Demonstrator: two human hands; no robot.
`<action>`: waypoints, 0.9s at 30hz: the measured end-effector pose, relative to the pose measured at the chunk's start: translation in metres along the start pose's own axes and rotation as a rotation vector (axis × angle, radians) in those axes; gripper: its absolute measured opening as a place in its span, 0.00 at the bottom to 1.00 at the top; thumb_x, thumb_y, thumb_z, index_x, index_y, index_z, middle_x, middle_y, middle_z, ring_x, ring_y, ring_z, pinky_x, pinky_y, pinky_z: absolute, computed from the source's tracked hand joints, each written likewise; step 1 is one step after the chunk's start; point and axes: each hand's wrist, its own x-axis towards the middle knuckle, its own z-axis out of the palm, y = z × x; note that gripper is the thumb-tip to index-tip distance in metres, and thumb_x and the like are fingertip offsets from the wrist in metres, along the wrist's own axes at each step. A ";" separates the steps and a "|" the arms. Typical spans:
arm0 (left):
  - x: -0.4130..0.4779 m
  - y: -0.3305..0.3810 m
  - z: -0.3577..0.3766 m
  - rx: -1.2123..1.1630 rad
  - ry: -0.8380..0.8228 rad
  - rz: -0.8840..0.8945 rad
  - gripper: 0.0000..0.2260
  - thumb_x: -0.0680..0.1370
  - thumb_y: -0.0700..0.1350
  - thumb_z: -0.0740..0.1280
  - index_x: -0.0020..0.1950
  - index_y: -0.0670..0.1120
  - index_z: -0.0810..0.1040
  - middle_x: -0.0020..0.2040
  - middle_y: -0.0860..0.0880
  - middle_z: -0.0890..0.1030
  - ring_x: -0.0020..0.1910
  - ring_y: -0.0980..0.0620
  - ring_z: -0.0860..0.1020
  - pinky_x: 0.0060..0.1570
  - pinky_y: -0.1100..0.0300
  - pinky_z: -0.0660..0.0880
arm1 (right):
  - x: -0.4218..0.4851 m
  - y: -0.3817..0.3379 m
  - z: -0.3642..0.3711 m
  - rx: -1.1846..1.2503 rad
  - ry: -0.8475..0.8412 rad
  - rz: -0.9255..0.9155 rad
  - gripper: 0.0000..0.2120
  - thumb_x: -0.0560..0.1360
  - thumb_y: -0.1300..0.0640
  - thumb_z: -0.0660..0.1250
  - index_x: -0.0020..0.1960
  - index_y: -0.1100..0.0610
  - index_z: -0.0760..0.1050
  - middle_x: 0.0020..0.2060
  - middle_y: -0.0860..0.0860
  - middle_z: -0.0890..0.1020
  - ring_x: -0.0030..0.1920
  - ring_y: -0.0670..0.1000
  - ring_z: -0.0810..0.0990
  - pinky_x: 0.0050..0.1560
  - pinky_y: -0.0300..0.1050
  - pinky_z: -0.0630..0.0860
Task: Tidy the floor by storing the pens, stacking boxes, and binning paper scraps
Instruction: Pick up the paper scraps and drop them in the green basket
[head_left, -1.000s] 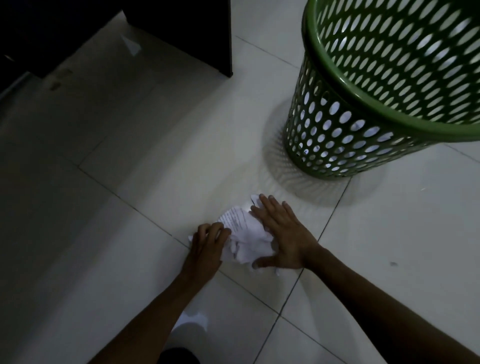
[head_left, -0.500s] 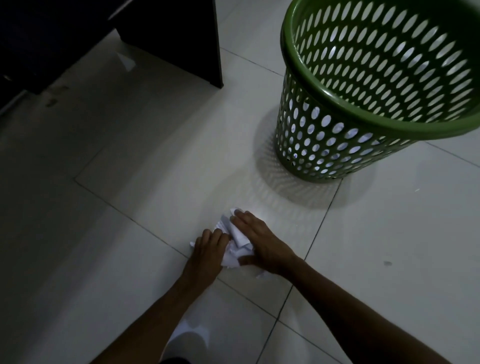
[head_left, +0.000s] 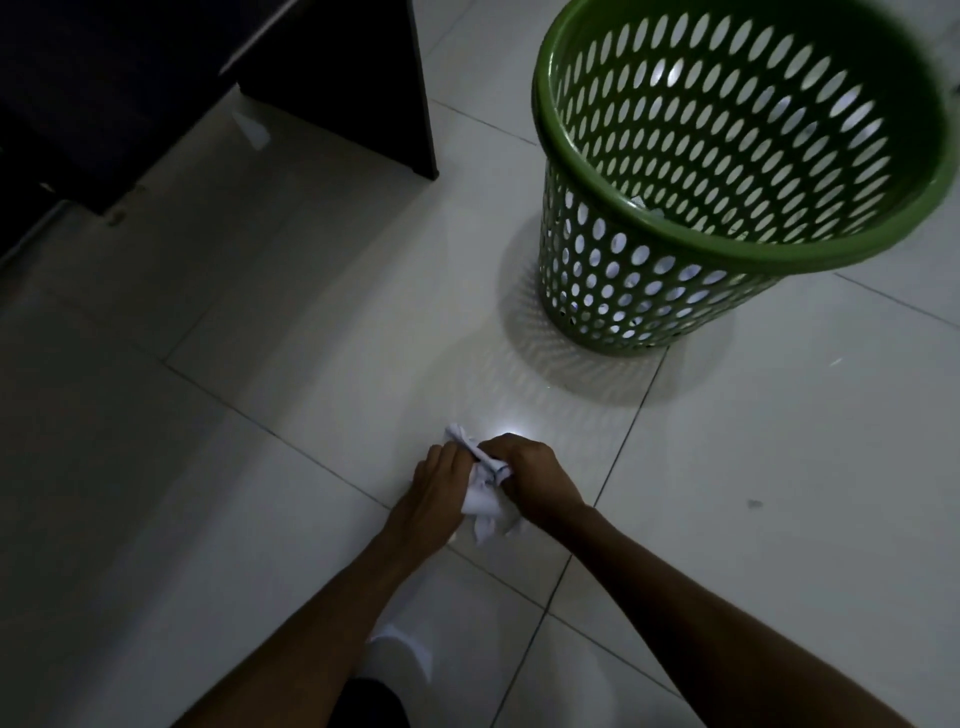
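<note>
- Paper scraps (head_left: 485, 501) bunched into one white wad, pressed between both hands just above the floor (head_left: 291, 364), on the near side of the green basket (head_left: 649, 291).
- Left hand (head_left: 434, 496) curled against the wad's left side, fingers closed onto paper; grip counted as holding the scraps.
- Right hand (head_left: 530, 480) wrapped over the top and right side, fist-like, clamped on the same wad; a twisted tail of paper pokes out toward the basket, loose ends hang below toward the wearer.
- Long axis of the wad roughly along the line from wearer to basket; contact with the floor not clear.
- Key relation: basket lies ahead and to the right of the wad, well apart, mouth open and facing up; a few pale bits visible inside through the holes.
- Right hand nearer the basket, so likely the carrying hand; judgement only.
- Step in hand: gathering and scrunching, binning not yet done.
- Next move probably a lift and a reach forward-right over the rim; risk of hanging ends dropping off.
- Dark furniture leg (head_left: 374, 93) far left of the basket, one pale scrap (head_left: 252, 127) on the floor beside it, still to collect.
- No pens or boxes in view.
</note>
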 end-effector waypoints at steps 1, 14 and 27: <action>0.001 0.004 -0.007 0.010 -0.010 0.028 0.37 0.54 0.41 0.82 0.60 0.31 0.76 0.47 0.38 0.81 0.41 0.40 0.81 0.40 0.53 0.81 | -0.003 -0.005 -0.009 0.030 0.038 -0.001 0.11 0.73 0.66 0.66 0.54 0.67 0.80 0.51 0.62 0.82 0.51 0.57 0.81 0.54 0.43 0.73; 0.034 0.095 -0.221 0.153 0.339 0.235 0.26 0.69 0.39 0.76 0.62 0.30 0.73 0.53 0.33 0.79 0.49 0.37 0.80 0.51 0.45 0.78 | -0.013 -0.157 -0.207 -0.029 0.384 -0.255 0.10 0.69 0.73 0.68 0.47 0.65 0.82 0.42 0.59 0.83 0.42 0.53 0.80 0.44 0.36 0.69; 0.203 0.177 -0.281 0.117 0.183 0.398 0.16 0.72 0.34 0.68 0.58 0.40 0.72 0.54 0.41 0.75 0.52 0.45 0.73 0.52 0.53 0.73 | 0.010 -0.116 -0.353 -0.166 0.523 0.050 0.09 0.70 0.67 0.68 0.37 0.54 0.76 0.33 0.49 0.77 0.35 0.52 0.76 0.34 0.38 0.61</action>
